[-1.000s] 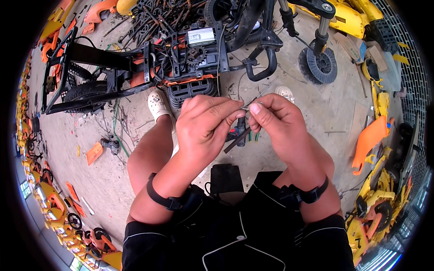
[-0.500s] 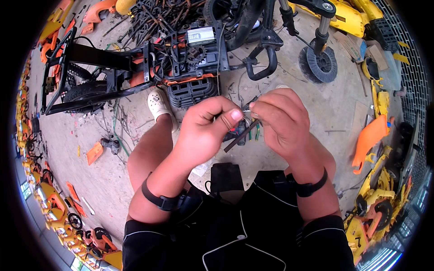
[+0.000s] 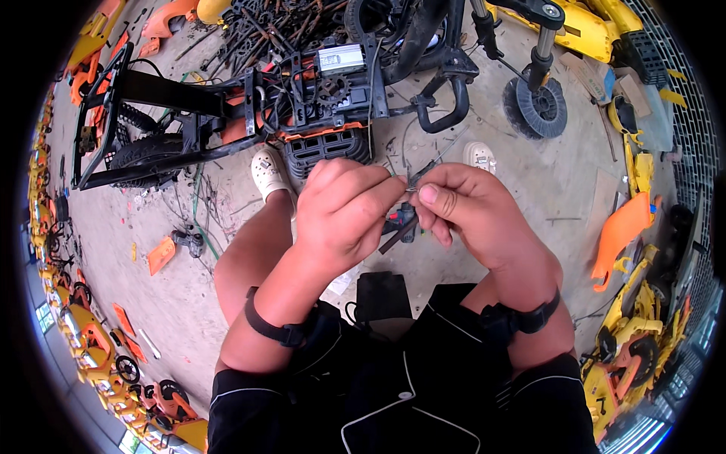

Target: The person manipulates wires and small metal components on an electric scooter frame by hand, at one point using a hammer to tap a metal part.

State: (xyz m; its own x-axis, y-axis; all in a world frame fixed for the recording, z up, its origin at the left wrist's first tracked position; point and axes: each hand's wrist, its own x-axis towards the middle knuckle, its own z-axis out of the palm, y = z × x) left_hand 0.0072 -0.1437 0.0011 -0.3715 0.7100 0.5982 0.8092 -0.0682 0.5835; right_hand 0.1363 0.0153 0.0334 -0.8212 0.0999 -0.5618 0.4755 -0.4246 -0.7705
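My left hand (image 3: 344,208) and my right hand (image 3: 476,208) meet in front of me, fingertips almost touching. Both pinch thin wire ends (image 3: 412,187) between thumb and fingers; the exact join is too small to make out. A dark, narrow strip or tube (image 3: 397,237) slants down to the left from beneath my right fingers, which seem to hold it too. Beyond my hands lies a black vehicle frame (image 3: 174,170) with a silver box (image 3: 339,59), loose cables and a black ribbed cover (image 3: 327,149).
A red and black tool (image 3: 399,218) lies on the floor below my hands, partly hidden. At the right stands a grey disc-shaped wheel (image 3: 541,108) under a fork. Orange panels (image 3: 622,234) and yellow parts (image 3: 641,321) line the right side. Rusty metal pieces (image 3: 261,30) are heaped behind the frame.
My left hand has turned so its back faces up, covering the thumb. My right hand has rolled, bringing its thumb into view and moving the dark strip slightly. The wire ends stay between them.
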